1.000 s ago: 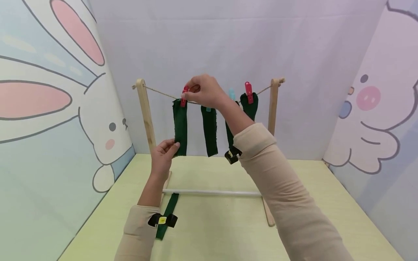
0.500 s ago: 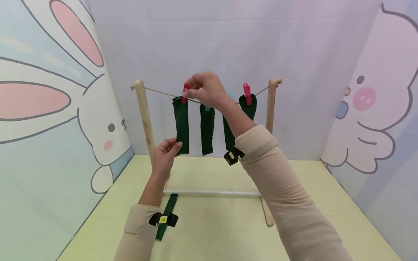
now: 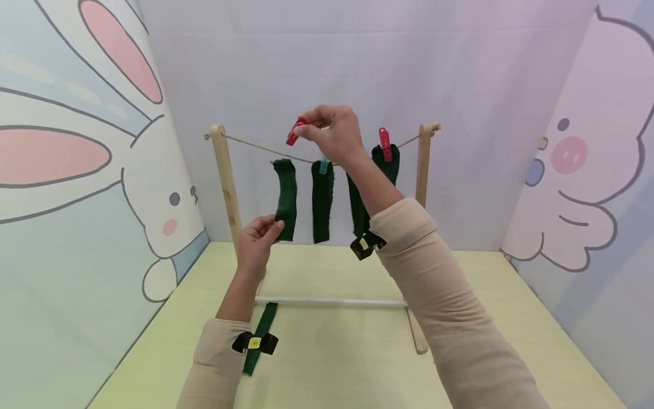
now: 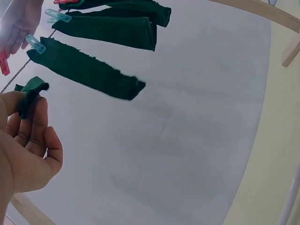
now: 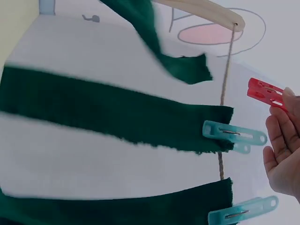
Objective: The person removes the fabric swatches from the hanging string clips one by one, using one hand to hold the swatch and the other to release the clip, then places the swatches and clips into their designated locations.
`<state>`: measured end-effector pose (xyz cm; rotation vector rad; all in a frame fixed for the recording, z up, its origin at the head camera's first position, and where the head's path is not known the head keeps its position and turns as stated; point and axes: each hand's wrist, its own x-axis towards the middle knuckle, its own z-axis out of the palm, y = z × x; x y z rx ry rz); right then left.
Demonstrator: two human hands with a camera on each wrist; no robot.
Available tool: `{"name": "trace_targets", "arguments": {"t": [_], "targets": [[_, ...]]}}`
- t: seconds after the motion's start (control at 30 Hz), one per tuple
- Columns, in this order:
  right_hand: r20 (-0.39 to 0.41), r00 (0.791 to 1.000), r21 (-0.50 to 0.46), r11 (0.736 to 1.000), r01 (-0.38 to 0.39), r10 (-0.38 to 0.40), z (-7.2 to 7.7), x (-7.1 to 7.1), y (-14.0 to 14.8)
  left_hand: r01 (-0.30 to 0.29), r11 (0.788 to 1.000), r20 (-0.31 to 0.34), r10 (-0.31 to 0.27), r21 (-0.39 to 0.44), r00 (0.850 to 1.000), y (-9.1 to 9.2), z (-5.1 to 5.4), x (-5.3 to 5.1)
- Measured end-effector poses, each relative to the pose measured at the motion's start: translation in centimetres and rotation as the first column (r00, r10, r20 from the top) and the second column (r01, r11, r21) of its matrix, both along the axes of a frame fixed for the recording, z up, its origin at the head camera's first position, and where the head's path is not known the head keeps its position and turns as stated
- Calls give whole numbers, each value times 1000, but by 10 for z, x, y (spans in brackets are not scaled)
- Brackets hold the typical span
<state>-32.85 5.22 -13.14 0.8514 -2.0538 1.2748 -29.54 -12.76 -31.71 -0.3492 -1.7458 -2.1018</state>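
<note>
Between thumb and fingers, my right hand [image 3: 334,133] pinches a red clothespin [image 3: 296,131] above the rope [image 3: 263,149], off the cloth. My left hand [image 3: 255,244] pinches the lower end of a dark green cloth strip [image 3: 287,196], whose top stands free of the rope and bends over. Beside it, a second green strip [image 3: 322,204] hangs from a blue clothespin [image 3: 324,165]. Farther right hang more green strips [image 3: 385,165], one under a red clothespin [image 3: 385,145]; my right forearm partly covers them. In the right wrist view, blue clothespins [image 5: 234,133] clip two strips to the rope.
The rope runs between two wooden posts [image 3: 227,176] and sags in the middle. A white rod [image 3: 337,302] joins the frame's feet near the table [image 3: 337,352]. Another green strip [image 3: 260,338] lies on the table, partly under my left wrist. Cartoon-printed walls stand on both sides.
My right hand has lifted the red clothespin off the rope and the left strip, moving up and slightly right. The strip's top has come away from the rope; my left hand stays at its lower end.
</note>
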Motion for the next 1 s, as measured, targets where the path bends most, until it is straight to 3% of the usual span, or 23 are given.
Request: {"name": "trace_targets", "arguments": {"t": [0.17, 0.37, 0.67, 1.0], "targets": [[1, 1000, -29, 999, -13, 13, -5, 5, 9, 21, 1000, 28, -22, 14, 999, 0, -9, 1], [-74, 997, -29, 1000, 2, -4, -17, 13, 24, 52, 998, 89, -56, 39, 994, 0, -27, 9], [-143, 988, -117, 990, -83, 66, -23, 27, 40, 24, 998, 197, -12, -59, 980, -9, -46, 25], [-262, 954, -149, 971, -187, 144, -31, 42, 58, 11, 997, 194, 3, -73, 981, -14, -52, 29]]}}
